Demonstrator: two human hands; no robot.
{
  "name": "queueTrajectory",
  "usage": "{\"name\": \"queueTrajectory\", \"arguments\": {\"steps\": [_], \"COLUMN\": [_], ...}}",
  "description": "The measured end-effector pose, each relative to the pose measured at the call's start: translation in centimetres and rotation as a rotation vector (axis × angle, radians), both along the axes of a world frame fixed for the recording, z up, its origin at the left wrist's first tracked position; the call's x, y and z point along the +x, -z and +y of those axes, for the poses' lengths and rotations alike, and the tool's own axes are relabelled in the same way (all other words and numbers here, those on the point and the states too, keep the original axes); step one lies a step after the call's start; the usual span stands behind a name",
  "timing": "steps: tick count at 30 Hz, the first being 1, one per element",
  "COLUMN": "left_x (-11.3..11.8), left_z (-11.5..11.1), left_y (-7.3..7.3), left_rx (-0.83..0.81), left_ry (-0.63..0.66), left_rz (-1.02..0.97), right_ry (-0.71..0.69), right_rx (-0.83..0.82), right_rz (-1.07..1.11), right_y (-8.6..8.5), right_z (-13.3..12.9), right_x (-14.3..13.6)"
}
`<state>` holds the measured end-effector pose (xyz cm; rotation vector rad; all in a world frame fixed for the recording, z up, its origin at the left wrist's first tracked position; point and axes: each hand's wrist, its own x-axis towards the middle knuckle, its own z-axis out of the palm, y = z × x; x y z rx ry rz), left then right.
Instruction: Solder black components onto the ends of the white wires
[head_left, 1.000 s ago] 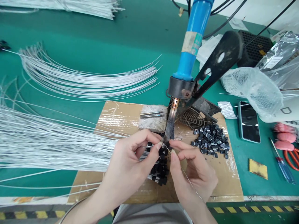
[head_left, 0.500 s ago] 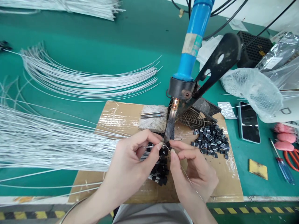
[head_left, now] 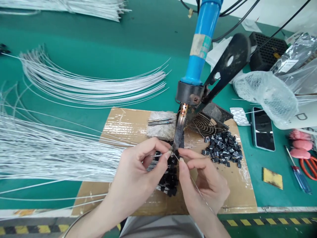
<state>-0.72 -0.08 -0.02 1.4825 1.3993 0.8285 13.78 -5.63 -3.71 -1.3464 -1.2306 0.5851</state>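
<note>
A blue-handled soldering iron is clamped in a black metal bracket, its tip pointing down between my hands. My left hand pinches a white wire close to the tip; what sits at the wire's end is too small to make out. Between thumb and index finger, my right hand grips a thin solder wire that reaches up to the tip and trails down over the palm. Just below the fingertips lie several small black connectors with wires attached.
Loose black connectors are piled on the cardboard. White wire bundles spread across the left. On the right are a phone, a yellow sponge, a screwdriver, red-handled scissors and plastic bags.
The whole view has shifted slightly, so the iron and bracket appear a little further left. Both hands keep nearly the same pose at the tip.
</note>
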Motion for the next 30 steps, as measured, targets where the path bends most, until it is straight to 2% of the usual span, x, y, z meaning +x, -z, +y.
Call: {"name": "queueTrajectory", "arguments": {"steps": [5,14,30], "left_x": [0.05,0.28,0.44], "left_z": [0.02,-0.07,0.07], "left_y": [-0.10,-0.20,-0.22], "left_rx": [-0.004,0.019,0.010], "left_ry": [0.004,-0.006,0.007], "left_rz": [0.014,0.008,0.014], "right_ry": [0.019,0.049,0.026], "right_rx": [-0.001,0.040,0.062], "right_rz": [-0.035,-0.278,-0.261], "right_y": [0.18,-0.58,-0.60], "right_z": [-0.10,0.12,0.23], "right_x": [0.00,0.13,0.11]}}
